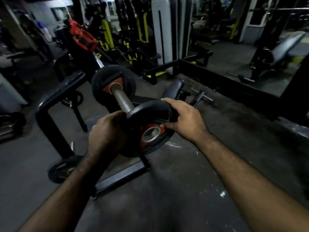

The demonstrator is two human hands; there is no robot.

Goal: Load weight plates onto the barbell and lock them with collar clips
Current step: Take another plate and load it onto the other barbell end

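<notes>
Counts: 1 barbell (122,102). 2 weight plates at its sleeve: 1 seated inboard (100,81), 1 at the sleeve tip (150,113). 1 more plate (61,169) down at the rack base. 2 hands: left hand (107,131), right hand (184,118), both on the tip plate.

Near end of barbell sleeve (122,102) hidden behind the held plate (150,128); can't tell if the tip is in the bore yet. Left hand (107,133) covers plate's left rim, its fingers out of sight behind it. Far plate (113,84): markings too dark to read. Bar's far end lost behind red pad (82,37), blurred. Small plate (64,169) near left partly hidden by forearm. Both forearms cut off at bottom edge.
</notes>
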